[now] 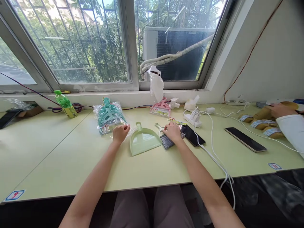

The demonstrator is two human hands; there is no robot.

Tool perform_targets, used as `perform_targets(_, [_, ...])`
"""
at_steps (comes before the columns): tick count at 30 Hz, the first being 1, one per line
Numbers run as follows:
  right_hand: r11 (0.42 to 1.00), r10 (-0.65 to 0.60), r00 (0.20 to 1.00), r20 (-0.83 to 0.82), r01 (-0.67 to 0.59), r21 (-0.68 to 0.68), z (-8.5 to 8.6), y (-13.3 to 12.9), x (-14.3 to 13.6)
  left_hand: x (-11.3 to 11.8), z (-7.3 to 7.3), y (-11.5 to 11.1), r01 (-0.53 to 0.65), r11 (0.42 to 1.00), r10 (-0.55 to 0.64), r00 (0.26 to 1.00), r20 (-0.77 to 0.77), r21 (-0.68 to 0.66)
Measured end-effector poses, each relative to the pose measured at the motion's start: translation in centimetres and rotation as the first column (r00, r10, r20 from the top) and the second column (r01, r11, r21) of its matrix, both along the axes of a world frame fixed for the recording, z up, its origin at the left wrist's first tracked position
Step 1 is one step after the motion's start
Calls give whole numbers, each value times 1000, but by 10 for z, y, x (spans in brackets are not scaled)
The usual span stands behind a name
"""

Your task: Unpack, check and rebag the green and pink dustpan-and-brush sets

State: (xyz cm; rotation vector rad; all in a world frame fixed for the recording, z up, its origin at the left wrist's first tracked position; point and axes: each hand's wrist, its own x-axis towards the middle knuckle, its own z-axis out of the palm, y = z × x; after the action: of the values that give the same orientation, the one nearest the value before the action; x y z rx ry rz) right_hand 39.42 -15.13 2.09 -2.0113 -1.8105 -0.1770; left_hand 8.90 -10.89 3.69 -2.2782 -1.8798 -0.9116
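Observation:
A pale green dustpan lies on the table with its handle toward the window. To its left, my left hand is closed beside clear plastic film; what it holds, if anything, is hidden. My right hand rests over a small brush with dark bristles, right of the dustpan. Its fingers bend down near the brush, and their grip cannot be made out. A yellow label card lies just beyond this hand. Teal dustpan sets in clear wrapping are stacked behind my left hand.
A pink dustpan set, a power strip with white cables and two phones, one black and one farther right, lie on the table. A green bottle stands left. Another person's hand is at yellow-brown packages.

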Motion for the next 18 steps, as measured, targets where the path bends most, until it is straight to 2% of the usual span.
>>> perform_targets(3, [993,3,1000,14,-2,-122,-3,0,-5,4,0,-2,149,985,-154,986,-68,-83])
perform_targets(7, [975,36,998,-48,-46,-218,-1,-1,-10,8,0,-4,189,977,-203,968,-147,-100])
perform_targets(12, [982,21,992,-121,-43,-184,-1,4,-10,1,3,-2,234,958,-255,960,-118,-165])
perform_targets(15, [992,-83,943,-322,48,-115,2,11,5,-1,5,-1,231,956,-257,957,-135,-183])
perform_targets(18, [996,-92,816,-571,66,-66,8,17,22,1,7,-3,219,955,-249,959,-136,-199])
